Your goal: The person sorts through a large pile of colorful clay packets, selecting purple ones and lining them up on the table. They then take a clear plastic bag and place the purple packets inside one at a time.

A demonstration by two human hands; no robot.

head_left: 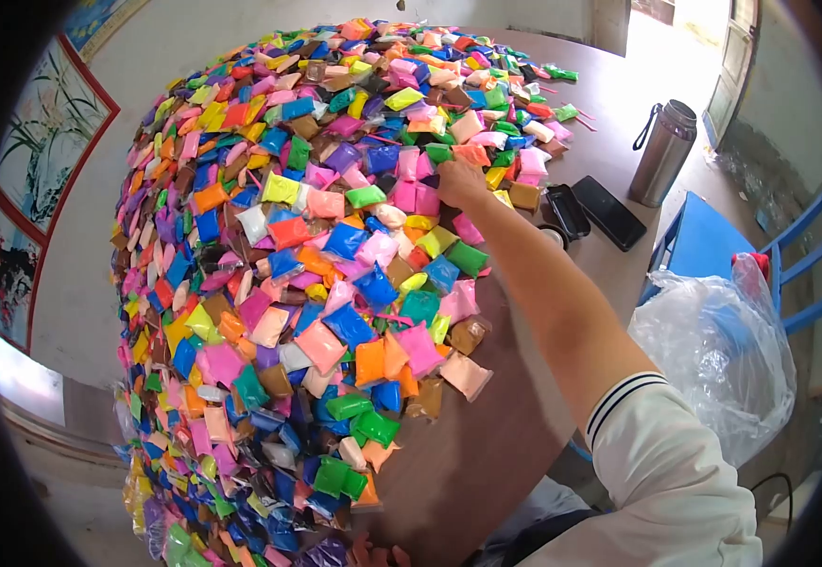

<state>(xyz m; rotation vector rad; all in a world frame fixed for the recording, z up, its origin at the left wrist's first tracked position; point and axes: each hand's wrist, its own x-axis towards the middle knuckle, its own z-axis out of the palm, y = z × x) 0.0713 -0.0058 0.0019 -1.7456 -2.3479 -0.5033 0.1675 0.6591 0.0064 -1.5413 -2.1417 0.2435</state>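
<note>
Plastic packets [345, 241] (multicoloured) around right hand [462, 182]

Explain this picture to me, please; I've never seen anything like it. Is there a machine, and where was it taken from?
No machine shows here: these are a person's own bare hands. The single picture comes from a camera worn on that person's head, looking forward and down.

The right hand reaches out among a big heap of small, bright packets spread over a brown table. Its fingers are partly hidden, so I can't tell whether it grips one. What seems to be the left hand barely shows at the bottom edge; what it holds, if anything, is unclear.

Beyond the reaching arm, a metal flask stands upright near a dark phone. Beside the table are a blue chair and a clear plastic bag.
</note>
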